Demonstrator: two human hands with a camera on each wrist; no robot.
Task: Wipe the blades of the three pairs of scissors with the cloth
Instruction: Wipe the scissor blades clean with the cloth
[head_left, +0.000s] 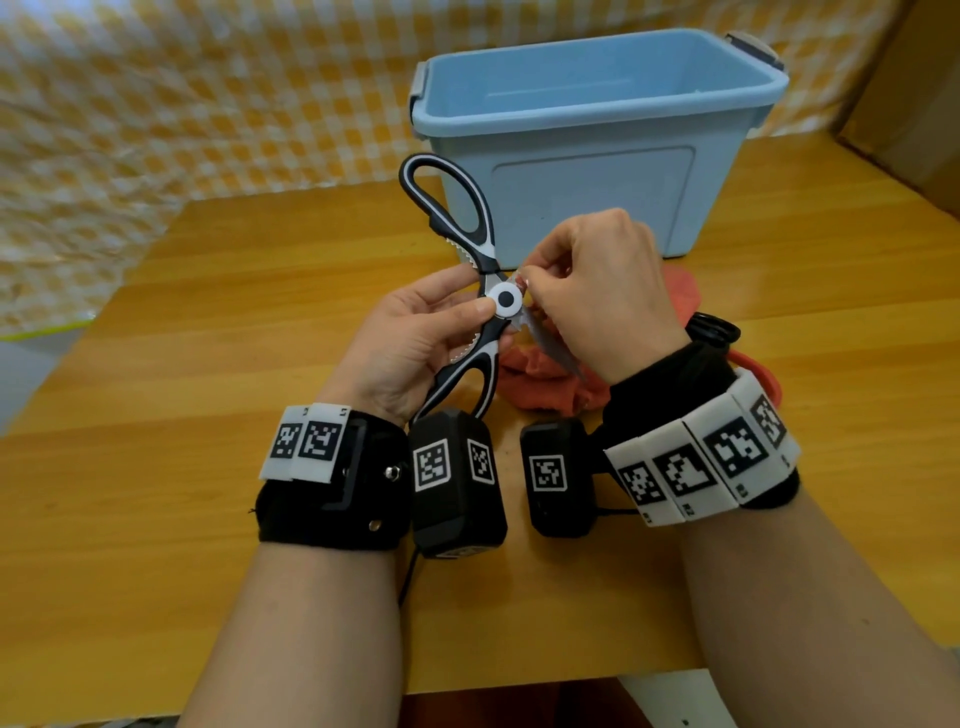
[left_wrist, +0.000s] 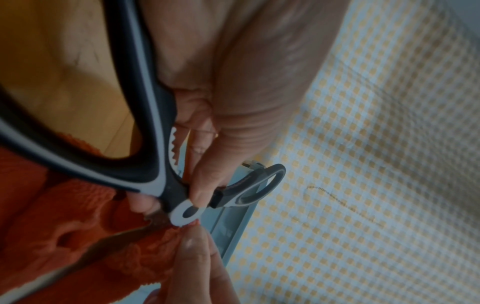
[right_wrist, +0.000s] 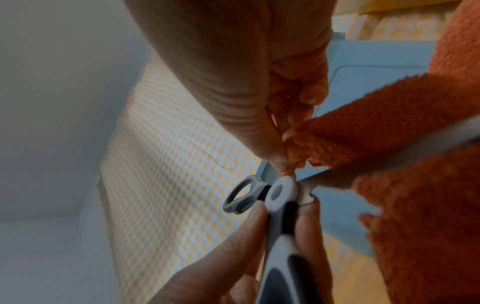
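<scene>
1. Your black-and-white kitchen scissors (head_left: 483, 291) are spread wide open above the wooden table (head_left: 234, 322), held in the air at the centre of the head view. One handle loop points to 12 o'clock, towards the light blue plastic storage bin (head_left: 587, 150); the other points to 6 o'clock, towards your wrists.
2. The upper handle loop overlaps the bin's near left corner in the head view; whether they touch cannot be told.
3. Bare table lies open to 9 o'clock of your left hand (head_left: 410, 348) and along the near edge at 6 o'clock.
4. Your crumpled orange terry cloth (head_left: 550, 374) lies on the table under your right hand (head_left: 602, 296), just in front of the bin.
5. At 3 o'clock of the cloth, black scissor handles (head_left: 714, 330) and a red-orange handle (head_left: 758, 371) show past your right wrist band; the rest is hidden.
6. Your left hand is palm-up, its thumb tip pressing the white round pivot cap (left_wrist: 185, 214), its fingers curled behind the scissors and clasping them.
7. Your right hand is knuckles-up, its fingers bent in, pinching a fold of the orange cloth against the metal blade (right_wrist: 405, 156) just beside the pivot.
8. The blade runs from the pivot towards 5 o'clock, with cloth on both sides of it.
</scene>
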